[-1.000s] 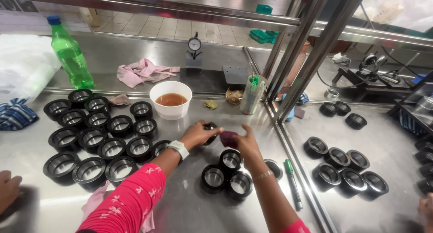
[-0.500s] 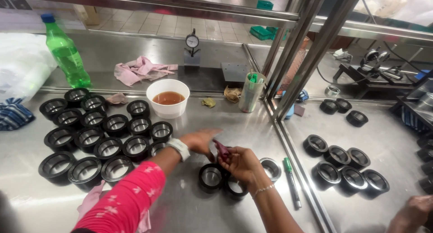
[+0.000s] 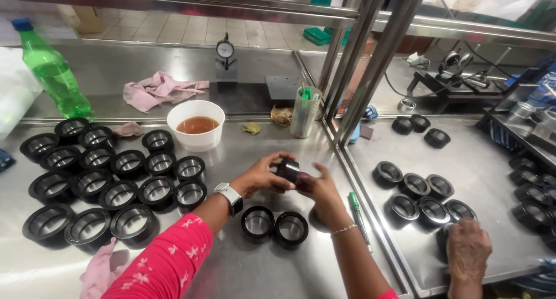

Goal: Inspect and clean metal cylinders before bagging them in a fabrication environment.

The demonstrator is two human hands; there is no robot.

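My left hand (image 3: 262,175) and my right hand (image 3: 321,189) meet over the steel table (image 3: 243,276) and together hold one black ring-shaped part (image 3: 288,170) tilted on its side. My left wrist wears a watch with a pale strap. Just below my hands, two more black ring parts (image 3: 274,225) with shiny metal insides sit side by side on the table. A large group of the same black rings (image 3: 104,177) fills the table to the left.
A white bowl of brown liquid (image 3: 196,125) stands behind the rings, with a green bottle (image 3: 49,70), pink cloths (image 3: 159,89), a dial gauge (image 3: 225,50) and a cup of pens (image 3: 304,111). Beyond a metal frame (image 3: 362,61), another person's hand (image 3: 468,250) rests by more rings (image 3: 420,195). A green pen (image 3: 354,203) lies nearby.
The view has shifted slightly. My hands have turned the black ring between them and lifted it a little. Another person's hand has come in at the lower right.
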